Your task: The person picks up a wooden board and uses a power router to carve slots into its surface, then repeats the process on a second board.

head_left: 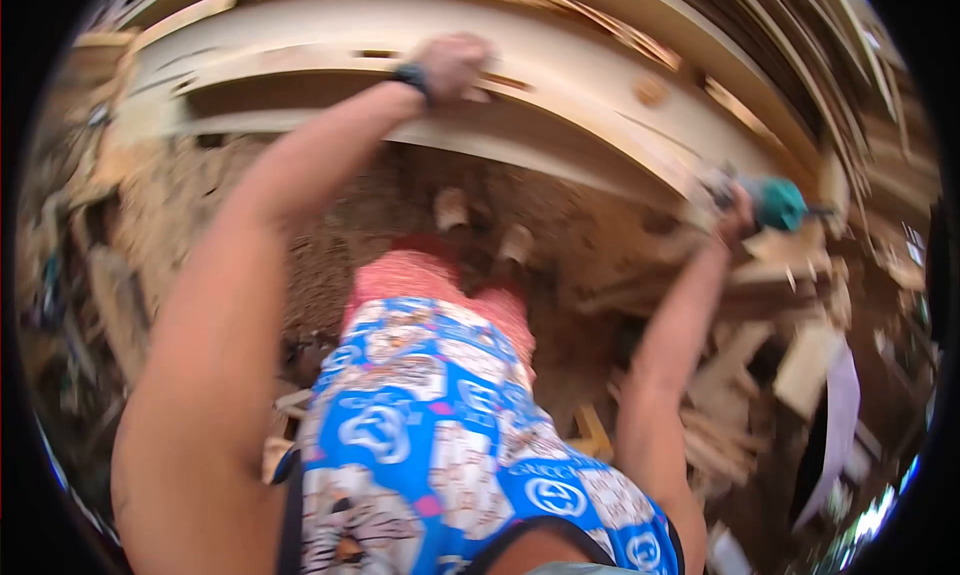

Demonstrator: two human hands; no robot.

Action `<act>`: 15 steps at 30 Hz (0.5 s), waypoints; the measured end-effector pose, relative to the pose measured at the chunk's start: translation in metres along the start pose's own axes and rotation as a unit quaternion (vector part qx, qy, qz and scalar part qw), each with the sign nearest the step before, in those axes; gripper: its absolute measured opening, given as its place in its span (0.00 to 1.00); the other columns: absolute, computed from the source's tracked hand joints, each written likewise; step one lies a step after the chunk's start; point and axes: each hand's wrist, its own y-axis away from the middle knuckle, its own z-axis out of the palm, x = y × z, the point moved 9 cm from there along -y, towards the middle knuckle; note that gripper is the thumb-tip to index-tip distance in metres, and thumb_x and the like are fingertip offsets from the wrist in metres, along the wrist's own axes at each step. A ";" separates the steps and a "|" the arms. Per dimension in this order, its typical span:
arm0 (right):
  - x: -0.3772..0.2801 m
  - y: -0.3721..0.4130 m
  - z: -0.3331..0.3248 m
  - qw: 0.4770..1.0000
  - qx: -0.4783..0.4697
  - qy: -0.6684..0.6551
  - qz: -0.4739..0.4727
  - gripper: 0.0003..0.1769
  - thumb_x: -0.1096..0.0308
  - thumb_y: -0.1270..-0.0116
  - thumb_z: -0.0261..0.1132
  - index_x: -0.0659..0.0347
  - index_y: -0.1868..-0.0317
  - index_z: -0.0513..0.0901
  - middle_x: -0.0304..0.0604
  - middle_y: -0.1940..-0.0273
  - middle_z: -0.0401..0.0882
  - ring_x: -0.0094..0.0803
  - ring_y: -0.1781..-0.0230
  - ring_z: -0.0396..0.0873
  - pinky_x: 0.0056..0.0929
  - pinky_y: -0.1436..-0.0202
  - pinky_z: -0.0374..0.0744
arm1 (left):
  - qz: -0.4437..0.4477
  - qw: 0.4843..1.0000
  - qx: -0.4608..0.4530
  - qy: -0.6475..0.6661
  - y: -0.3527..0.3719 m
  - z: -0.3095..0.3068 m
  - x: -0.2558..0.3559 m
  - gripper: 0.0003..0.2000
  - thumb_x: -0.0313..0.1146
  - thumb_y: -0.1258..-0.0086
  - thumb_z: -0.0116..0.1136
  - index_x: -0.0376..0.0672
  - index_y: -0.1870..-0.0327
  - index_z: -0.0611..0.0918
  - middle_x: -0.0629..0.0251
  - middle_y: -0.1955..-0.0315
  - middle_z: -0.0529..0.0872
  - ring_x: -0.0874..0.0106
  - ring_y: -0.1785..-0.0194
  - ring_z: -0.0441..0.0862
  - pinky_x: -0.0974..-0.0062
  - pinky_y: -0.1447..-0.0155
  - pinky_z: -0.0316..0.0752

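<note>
A long pale wooden beam (570,125) with slots cut in it lies across a wooden bench in front of me. My left hand (456,65), with a dark band at the wrist, is closed on the beam between two slots. Farther right, my right hand (738,215) grips a teal power tool (778,204) by its body. The tool's metal front end is at the beam's right part; motion blur hides whether it touches the wood.
Stacked long boards (800,65) rise behind the bench at the upper right. Wood offcuts (720,435) lie at the lower right, and more scraps at the left. Brown dirt ground (240,205) shows below the bench, with my feet on it.
</note>
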 end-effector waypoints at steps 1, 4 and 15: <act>0.015 -0.003 -0.005 1.000 -0.016 0.012 0.013 0.22 0.82 0.54 0.74 0.63 0.54 0.87 0.38 0.55 0.84 0.35 0.57 0.84 0.40 0.43 0.84 | -0.006 1.000 -0.005 -0.012 0.003 0.011 -0.016 0.24 0.44 0.46 0.81 0.41 0.55 0.81 0.55 0.57 0.88 0.54 0.49 0.86 0.58 0.42 0.83; -0.014 0.014 0.017 0.998 0.050 0.046 -0.001 0.29 0.85 0.50 0.73 0.69 0.44 0.82 0.43 0.49 0.83 0.39 0.51 0.84 0.41 0.41 0.84 | -0.043 0.993 -0.096 -0.061 0.002 0.016 -0.019 0.26 0.49 0.40 0.76 0.40 0.50 0.82 0.56 0.50 0.87 0.60 0.47 0.84 0.66 0.41 0.82; -0.006 0.022 0.045 0.997 0.034 0.055 0.037 0.27 0.82 0.49 0.74 0.70 0.45 0.82 0.46 0.46 0.83 0.42 0.48 0.84 0.43 0.39 0.85 | -0.043 0.991 -0.104 -0.074 0.014 -0.002 -0.030 0.30 0.55 0.45 0.78 0.42 0.50 0.82 0.63 0.52 0.86 0.63 0.45 0.83 0.65 0.39 0.80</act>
